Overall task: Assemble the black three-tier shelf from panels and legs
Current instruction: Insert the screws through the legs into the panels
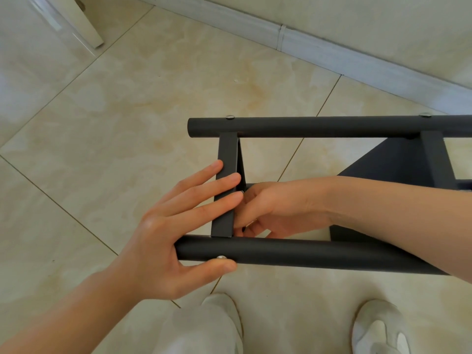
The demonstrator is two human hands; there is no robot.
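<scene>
1. Looking down in the head view at the black shelf (398, 162), lying on its side on the tiled floor (115, 123), with the near leg (319, 252) and far leg (332, 126) running level and the end panel (226, 180) set edge-on between them.
2. Bracing that end panel with the left hand (163, 233): fingers straight and spread across the panel's edge, thumb laid under the near leg, just beside a screw head (221, 257). Pressing, not gripping.
3. Reaching inside the frame with the right hand (270, 208), fingers curled against the panel's inner face near a small glint of metal. Cannot tell whether pinching a nut, touching a screw tip or holding nothing; hidden by panel and knuckles.
4. Probably risking a dropped fastener, supposing something small is held; likely to skitter off across smooth tile.
5. Probably risking a crooked thread by working half-blind behind the panel; apt to bind or strip.
6. Possibly letting the panel swing off square by sliding the flat left hand, pulling the holes out of line.
7. Possibly rolling the whole frame on its round legs under a sideways push, toward the shoes (378, 325) close by.
</scene>
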